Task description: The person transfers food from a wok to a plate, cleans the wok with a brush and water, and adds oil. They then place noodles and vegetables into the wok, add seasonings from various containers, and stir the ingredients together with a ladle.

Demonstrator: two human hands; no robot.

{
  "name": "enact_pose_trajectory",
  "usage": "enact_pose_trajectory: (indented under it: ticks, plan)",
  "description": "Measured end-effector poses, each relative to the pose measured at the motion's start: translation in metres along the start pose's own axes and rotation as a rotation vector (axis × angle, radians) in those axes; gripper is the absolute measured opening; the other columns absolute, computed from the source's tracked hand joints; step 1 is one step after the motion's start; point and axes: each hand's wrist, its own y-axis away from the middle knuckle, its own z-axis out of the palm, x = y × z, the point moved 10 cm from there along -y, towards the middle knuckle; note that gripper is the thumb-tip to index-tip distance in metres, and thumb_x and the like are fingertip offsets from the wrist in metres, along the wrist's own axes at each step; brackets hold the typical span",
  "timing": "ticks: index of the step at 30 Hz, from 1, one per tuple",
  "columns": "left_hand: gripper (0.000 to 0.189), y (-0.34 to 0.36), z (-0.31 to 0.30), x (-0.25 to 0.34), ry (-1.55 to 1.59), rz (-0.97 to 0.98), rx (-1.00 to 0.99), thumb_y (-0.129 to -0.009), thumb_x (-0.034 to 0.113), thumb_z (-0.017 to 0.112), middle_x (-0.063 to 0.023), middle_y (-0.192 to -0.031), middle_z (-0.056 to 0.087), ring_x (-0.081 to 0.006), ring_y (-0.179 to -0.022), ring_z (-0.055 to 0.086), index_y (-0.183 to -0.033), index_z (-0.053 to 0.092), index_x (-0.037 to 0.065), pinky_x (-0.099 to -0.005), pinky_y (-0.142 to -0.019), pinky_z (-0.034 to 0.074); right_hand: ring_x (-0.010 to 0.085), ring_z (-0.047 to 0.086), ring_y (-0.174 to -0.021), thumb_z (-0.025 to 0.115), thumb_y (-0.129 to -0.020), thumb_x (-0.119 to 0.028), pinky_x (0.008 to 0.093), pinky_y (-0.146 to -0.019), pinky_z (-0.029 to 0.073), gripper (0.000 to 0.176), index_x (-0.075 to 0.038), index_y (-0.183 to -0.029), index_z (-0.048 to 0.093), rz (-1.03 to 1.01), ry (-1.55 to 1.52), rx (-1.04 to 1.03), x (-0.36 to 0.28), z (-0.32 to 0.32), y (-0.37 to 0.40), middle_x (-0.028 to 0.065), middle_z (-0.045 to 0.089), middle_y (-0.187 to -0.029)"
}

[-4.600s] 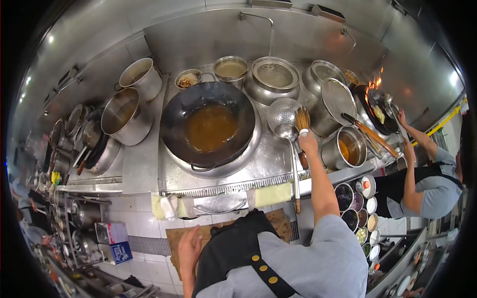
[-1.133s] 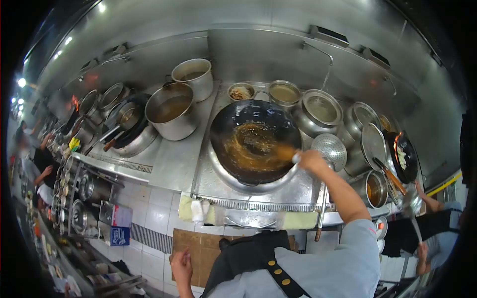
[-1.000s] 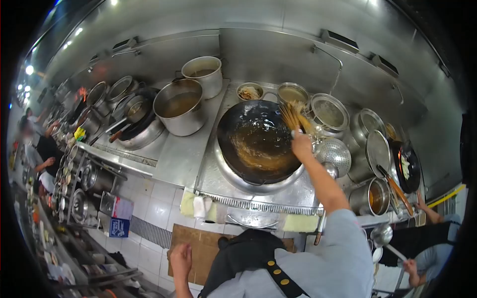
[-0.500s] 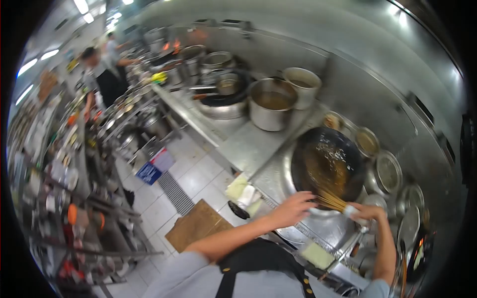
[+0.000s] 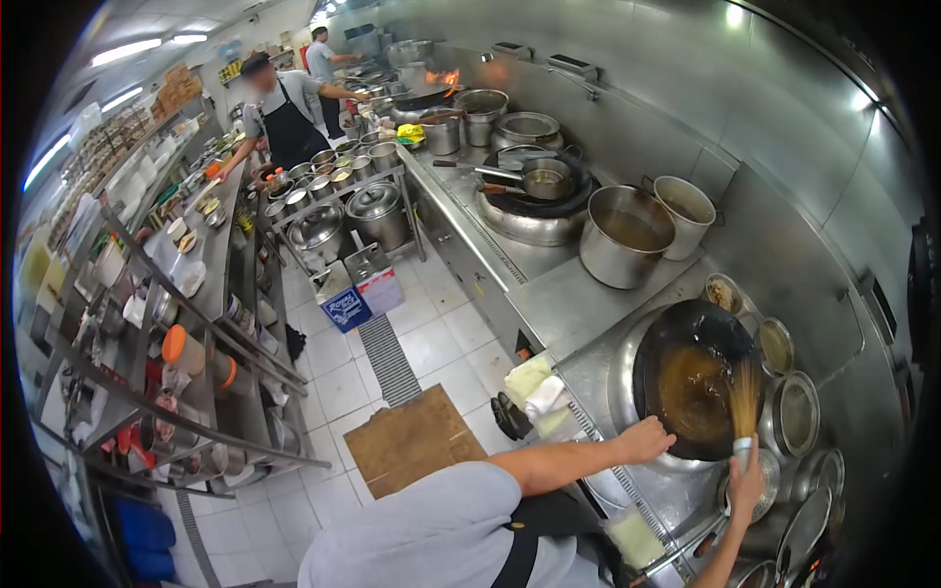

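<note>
A dark wok (image 5: 659, 365) sits on the round steel burner ring, with brown liquid pooled inside. My right hand (image 5: 747, 480) is closed around the wrapped white handle of a bamboo wok brush (image 5: 746, 402). The brush's bristles point up and rest against the right inner side of the wok. At the wok's near left rim, my left hand (image 5: 646, 441) is closed with its fingers curled on the edge; the exact grip is partly hidden.
Beside the wok stand several metal pots and bowls (image 5: 792, 414). Two large stockpots (image 5: 627, 235) are further back. Folded cloths (image 5: 539, 387) lie at the counter's front edge. Cardboard (image 5: 412, 441) covers part of the floor. A person in a black apron (image 5: 294, 122) works at the far left.
My left hand has gone from open beside the brush to closed at the wok's rim. The brush has swung upright to the wok's right side. The camera view has turned left.
</note>
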Motion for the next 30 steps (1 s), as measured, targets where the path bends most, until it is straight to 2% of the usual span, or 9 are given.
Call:
enact_pose_trajectory:
  ticks: [7,9,14,15,17,19,24,27,30]
  plan:
    - [0.012,0.046,-0.070,0.023,0.192,0.182,0.056,-0.083,0.017,0.060,-0.0077,-0.072,0.054,-0.0271,-0.079,0.056,-0.077,0.054,0.009,-0.0400,-0.072,0.042,0.0332,0.065,-0.106,0.071,-0.081,-0.030,0.0374,-0.093,0.049,0.072,-0.020,-0.146,0.042,-0.184,-0.323,-0.644,-0.098,0.070,0.042,0.0196,0.064,-0.122]
    - [0.013,0.052,-0.106,0.030,0.203,0.238,0.117,-0.079,0.018,0.061,-0.0063,-0.070,0.052,-0.0264,-0.076,0.057,-0.073,0.053,0.010,-0.0398,-0.067,0.044,0.0327,0.062,-0.113,0.070,-0.082,-0.033,0.0363,-0.098,0.046,0.071,-0.018,-0.146,0.042,0.034,-0.308,-0.850,-0.104,0.043,0.070,0.0195,0.063,-0.125]
    - [0.013,0.024,-0.142,0.060,0.096,0.475,0.136,-0.069,0.025,0.064,-0.0039,-0.065,0.056,-0.0217,-0.064,0.060,-0.068,0.056,0.014,-0.0362,-0.054,0.048,0.0268,0.046,-0.133,0.064,-0.090,-0.039,0.0370,-0.111,0.033,0.074,-0.007,-0.149,0.033,-0.290,-0.620,-0.811,-0.084,0.051,0.086,0.0145,0.046,-0.146]
    - [0.014,0.010,-0.149,0.070,0.105,0.557,0.143,-0.068,0.025,0.066,-0.0036,-0.062,0.054,-0.0207,-0.060,0.059,-0.066,0.056,0.015,-0.0367,-0.054,0.048,0.0255,0.057,-0.115,0.063,-0.092,-0.041,0.0363,-0.096,0.048,0.074,-0.009,-0.150,0.031,-0.380,-0.736,-0.712,-0.091,0.035,0.085,0.0122,0.054,-0.135]
    - [0.016,-0.022,-0.155,0.090,0.151,0.614,0.117,-0.065,0.020,0.069,-0.0031,-0.055,0.051,-0.0208,-0.053,0.057,-0.062,0.054,0.014,-0.0364,-0.051,0.046,0.0192,0.063,-0.090,0.060,-0.094,-0.044,0.0312,-0.071,0.055,0.069,-0.016,-0.151,0.033,0.150,-0.816,-0.919,-0.072,0.019,0.105,0.0117,0.058,-0.125]
    - [0.016,-0.055,-0.162,0.109,0.111,0.667,0.104,-0.064,0.017,0.069,-0.0020,-0.055,0.051,-0.0199,-0.053,0.056,-0.060,0.054,0.015,-0.0352,-0.051,0.044,0.0145,0.060,-0.065,0.058,-0.094,-0.045,0.0280,-0.054,0.053,0.073,-0.021,-0.154,0.024,0.213,-0.902,-0.911,-0.057,0.016,0.105,0.0091,0.060,-0.099]
    - [0.021,-0.122,-0.164,0.134,-0.045,0.708,0.164,-0.070,0.013,0.070,-0.0028,-0.055,0.052,-0.0209,-0.054,0.054,-0.058,0.052,0.012,-0.0350,-0.053,0.042,0.0165,0.061,-0.068,0.055,-0.095,-0.050,0.0276,-0.055,0.053,0.074,-0.022,-0.155,0.021,0.211,-1.044,-0.924,-0.002,0.051,0.107,0.0097,0.060,-0.104]
    - [0.021,-0.144,-0.163,0.136,-0.095,0.688,0.162,-0.070,0.011,0.069,-0.0031,-0.054,0.051,-0.0215,-0.055,0.055,-0.059,0.051,0.011,-0.0352,-0.054,0.043,0.0215,0.066,-0.076,0.052,-0.092,-0.059,0.0294,-0.054,0.053,0.077,-0.029,-0.155,0.019,-0.038,-0.816,-0.661,0.060,0.093,0.084,0.0147,0.065,-0.110]
    - [0.021,-0.142,-0.161,0.135,-0.089,0.673,0.135,-0.071,0.012,0.069,-0.0035,-0.054,0.051,-0.0224,-0.055,0.055,-0.059,0.052,0.011,-0.0359,-0.055,0.044,0.0306,0.068,-0.091,0.054,-0.091,-0.056,0.0351,-0.058,0.058,0.074,-0.031,-0.153,0.022,0.275,-0.374,-0.697,0.120,0.093,0.061,0.0200,0.062,-0.121]
